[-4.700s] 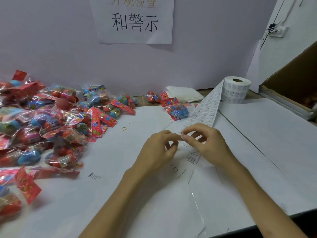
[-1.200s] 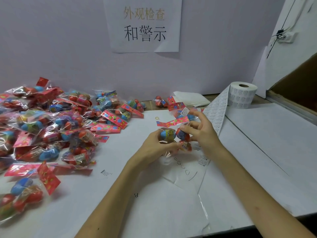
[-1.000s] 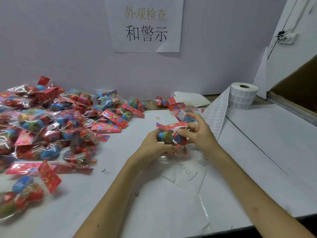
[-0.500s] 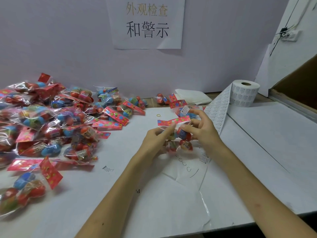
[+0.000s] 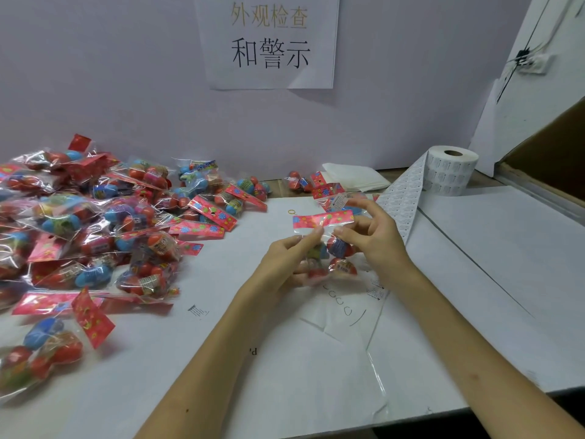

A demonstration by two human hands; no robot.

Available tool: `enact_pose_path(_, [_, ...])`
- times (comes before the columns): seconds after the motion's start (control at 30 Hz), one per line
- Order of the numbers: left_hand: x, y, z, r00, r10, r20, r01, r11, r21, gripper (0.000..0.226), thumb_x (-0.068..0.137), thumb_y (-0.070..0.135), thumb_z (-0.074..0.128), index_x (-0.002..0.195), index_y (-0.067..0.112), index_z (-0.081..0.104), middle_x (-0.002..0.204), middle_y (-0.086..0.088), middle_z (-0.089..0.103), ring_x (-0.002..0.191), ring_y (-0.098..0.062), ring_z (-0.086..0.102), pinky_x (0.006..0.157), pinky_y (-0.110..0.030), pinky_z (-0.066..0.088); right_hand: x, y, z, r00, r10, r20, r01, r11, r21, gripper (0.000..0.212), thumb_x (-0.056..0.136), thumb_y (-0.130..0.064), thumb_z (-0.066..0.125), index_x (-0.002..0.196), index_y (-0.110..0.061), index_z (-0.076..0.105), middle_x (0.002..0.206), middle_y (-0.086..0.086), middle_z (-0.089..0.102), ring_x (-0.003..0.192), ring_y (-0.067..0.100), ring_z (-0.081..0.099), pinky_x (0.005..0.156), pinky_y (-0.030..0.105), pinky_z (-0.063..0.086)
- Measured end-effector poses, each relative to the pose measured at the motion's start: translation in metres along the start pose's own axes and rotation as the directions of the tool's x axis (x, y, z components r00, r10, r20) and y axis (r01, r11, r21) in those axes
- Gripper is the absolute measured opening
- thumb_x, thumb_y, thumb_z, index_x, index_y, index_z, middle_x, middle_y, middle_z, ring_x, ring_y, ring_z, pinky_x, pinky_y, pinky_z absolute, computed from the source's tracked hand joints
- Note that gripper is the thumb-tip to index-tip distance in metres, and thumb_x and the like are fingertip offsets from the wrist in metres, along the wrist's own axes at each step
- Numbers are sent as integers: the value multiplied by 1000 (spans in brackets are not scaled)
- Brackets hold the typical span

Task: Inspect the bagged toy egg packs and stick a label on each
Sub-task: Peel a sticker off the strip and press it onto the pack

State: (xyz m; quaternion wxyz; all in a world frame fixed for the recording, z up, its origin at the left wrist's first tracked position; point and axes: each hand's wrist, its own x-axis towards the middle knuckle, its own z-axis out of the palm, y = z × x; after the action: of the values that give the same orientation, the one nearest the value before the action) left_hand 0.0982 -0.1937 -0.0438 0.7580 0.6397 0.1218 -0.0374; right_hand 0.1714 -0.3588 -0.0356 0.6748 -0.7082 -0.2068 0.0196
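Both hands are up at the middle of the desk (image 5: pixel 493 267) with one egg pack (image 5: pixel 327 248) held between them, just above the white surface. The left grip (image 5: pixel 285 261) is clamped on it: thumb and forefinger pinch the clear bag right under the red flowered header card (image 5: pixel 323 218), the other fingers curled beneath the eggs. The right grip (image 5: pixel 376 239) is closed on the bag's right side, thumb pressing near the top, while the upper fingers stand raised and loosely bent. Red and blue eggs show through the film, the header on top and roughly level.

To the left, a big pile of packs (image 5: pixel 95 223) spreads over the desk, reaching the near-left corner. Behind the hands lies another pack (image 5: pixel 332 193), and a small yellow rubber band (image 5: pixel 292 212) sits beside it on the desk. At the back right stands the label roll (image 5: pixel 452 171), its label strip (image 5: pixel 402 201) trailing down towards the right wrist. A folded white sheet (image 5: pixel 354 179) lies against the wall, a clear plastic film (image 5: pixel 348 315) under the forearms, and a paper sign (image 5: pixel 269 39) hangs overhead.
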Motion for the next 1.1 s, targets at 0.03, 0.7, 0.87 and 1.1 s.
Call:
enact_pose_path(0.03, [0,0,-3,996,-17,84,18,1000,-14,53,81,45,82,118,9,72,111,-14,77,98,-30,77,88,-41,62,1,0,-1,1000,0,-26,1,1000,15,48,87,1,75,125,-23,57,91,30,68,82,27,68,68,38,60])
enact_pose_path(0.7, [2,-4,-3,999,39,-5,-39,999,-15,29,81,21,85,98,3,69,100,-18,78,94,-32,77,76,-36,64,3,-1,-2,993,88,-76,-89,996,0,47,91,-8,73,130,-25,53,105,14,75,104,30,72,94,56,57])
enact_pose_path(0.87, [4,-5,-7,997,63,-35,-63,998,3,27,83,23,83,93,0,74,93,-15,78,89,-29,78,81,-41,64,2,-1,-1,994,85,-76,-87,996,-28,46,90,-10,75,125,-32,54,97,-3,76,100,21,73,90,50,60])
enact_pose_path(1.1, [6,-8,-4,994,107,-27,-105,991,81,29,92,30,75,96,2,78,89,-10,78,84,-23,76,74,-30,63,2,1,-1,996,55,-76,-58,998,-30,49,90,-9,75,132,-22,53,102,5,77,97,25,74,89,53,60])
